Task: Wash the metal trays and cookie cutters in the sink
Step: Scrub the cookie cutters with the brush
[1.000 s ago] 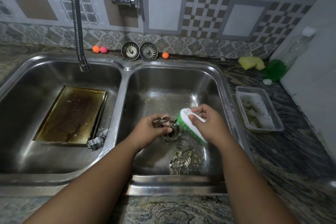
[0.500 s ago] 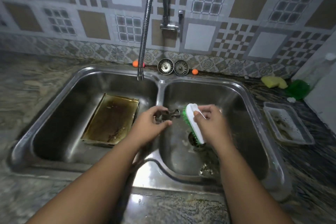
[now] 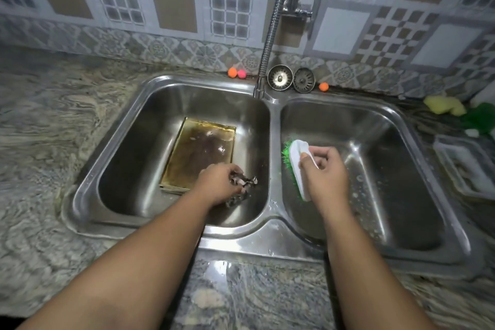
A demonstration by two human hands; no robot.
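Observation:
A stained, browned metal tray (image 3: 199,153) lies flat in the left basin of the double steel sink (image 3: 270,236). My left hand (image 3: 221,186) is low in that basin, just right of the tray's near corner, pinching a small metal cookie cutter (image 3: 247,182). Other cutters lie blurred under it (image 3: 235,199). My right hand (image 3: 325,173) grips a white scrubbing brush with green bristles (image 3: 296,166) over the left side of the right basin. Any cutters in the right basin are hidden by my right arm.
A flexible tap hose (image 3: 272,32) hangs over the divider. Two sink strainers (image 3: 292,80) and small orange and pink balls (image 3: 237,72) sit on the back ledge. On the right counter are a yellow sponge (image 3: 444,105), a green item (image 3: 479,118) and a clear plastic tub (image 3: 466,166).
My left hand carried the cookie cutter from the right basin over the divider down into the left basin. The brush hand stayed over the right basin. The view swung left.

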